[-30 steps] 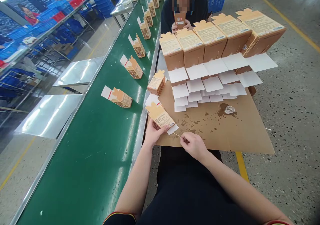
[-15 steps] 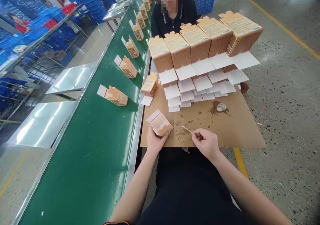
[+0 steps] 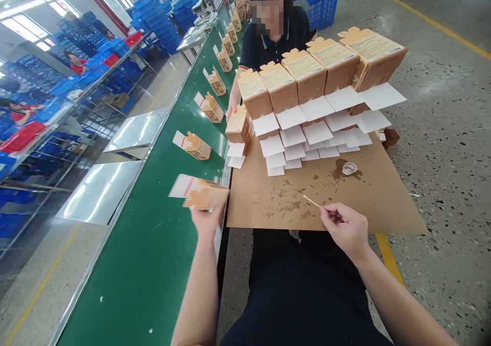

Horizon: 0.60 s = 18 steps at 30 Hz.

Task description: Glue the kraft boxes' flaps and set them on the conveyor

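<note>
My left hand (image 3: 207, 217) grips a small brown cardboard box (image 3: 203, 192) over the near edge of the green conveyor belt (image 3: 153, 254). The box is blurred by motion; its white flap with a red strip sticks out to the left. Between the fingertips of my right hand (image 3: 345, 225), a cotton swab (image 3: 311, 201) points left above the brown cardboard sheet (image 3: 368, 202). Dark wet smears mark the sheet below the swab. Further back on it, a small clear dish (image 3: 349, 169) sits in a wet patch.
Stacked boxes (image 3: 312, 82) with white flaps hanging out stand at the sheet's back. More open boxes (image 3: 197, 145) line the belt. Across the stack, a co-worker (image 3: 299, 34) has a hand on another box (image 3: 237, 126) beside the belt. A second swab (image 3: 414, 195) lies at the right.
My left hand has carried the box left from the cardboard sheet to the belt. The co-worker's hand has reached a box by the stack, where a second flap now shows. My right hand still holds the swab.
</note>
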Tool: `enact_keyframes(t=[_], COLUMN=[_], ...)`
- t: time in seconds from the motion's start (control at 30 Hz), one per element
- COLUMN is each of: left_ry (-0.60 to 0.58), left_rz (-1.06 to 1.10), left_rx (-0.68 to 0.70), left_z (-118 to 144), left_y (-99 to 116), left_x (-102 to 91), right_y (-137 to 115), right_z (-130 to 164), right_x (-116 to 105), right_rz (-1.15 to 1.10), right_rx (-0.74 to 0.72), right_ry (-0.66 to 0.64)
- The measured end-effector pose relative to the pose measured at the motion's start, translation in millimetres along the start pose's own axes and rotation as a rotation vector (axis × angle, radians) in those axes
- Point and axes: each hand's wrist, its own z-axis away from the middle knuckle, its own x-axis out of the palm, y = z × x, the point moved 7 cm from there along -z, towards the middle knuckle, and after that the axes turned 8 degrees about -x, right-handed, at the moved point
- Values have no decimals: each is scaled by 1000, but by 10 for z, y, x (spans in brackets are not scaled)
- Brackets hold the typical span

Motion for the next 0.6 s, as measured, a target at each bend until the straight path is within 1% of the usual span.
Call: enact_keyframes(t=[0.07, 0.1, 0.13, 0.2, 0.27, 0.3, 0.37, 0.4, 0.43, 0.47, 0.5, 0.53, 0.57, 0.6], left_ry=[125, 158, 173, 166, 148, 172, 304, 376, 416, 407, 349, 257, 143, 35], left_rz=[18, 14, -3, -43, -77, -90, -106, -107, -99, -80, -51, -13, 31, 79], left_rx=[-14, -40, -80, -170, -217, -218, -162, -101, -23, 63, 143, 203, 232, 232], left_z=[-295, -420, -522, -632, -601, -533, -319, -197, -89, -18, 4, -28, -115, -251], left_y=[48, 52, 39, -36, -136, -184, -239, -230, -190, -118, -15, 114, 262, 425], left_x=[-384, -528, -634, -752, -799, -832, -931, -963, -952, -881, -746, -552, -307, -33], right_y=[40, 61, 84, 139, 201, 235, 302, 326, 340, 345, 340, 331, 319, 306], right_z=[-36, -60, -82, -114, -109, -90, -21, 20, 59, 92, 112, 119, 112, 91], right_x=[-55, -71, -80, -101, -155, -205, -348, -434, -524, -609, -683, -740, -778, -795], right_rz=[8, 17, 27, 45, 59, 70, 94, 107, 122, 137, 148, 155, 156, 152], right_rx=[5, 9, 16, 34, 47, 59, 93, 111, 127, 140, 147, 151, 155, 157], right_ry=[17, 22, 25, 36, 50, 60, 89, 106, 126, 148, 171, 189, 204, 212])
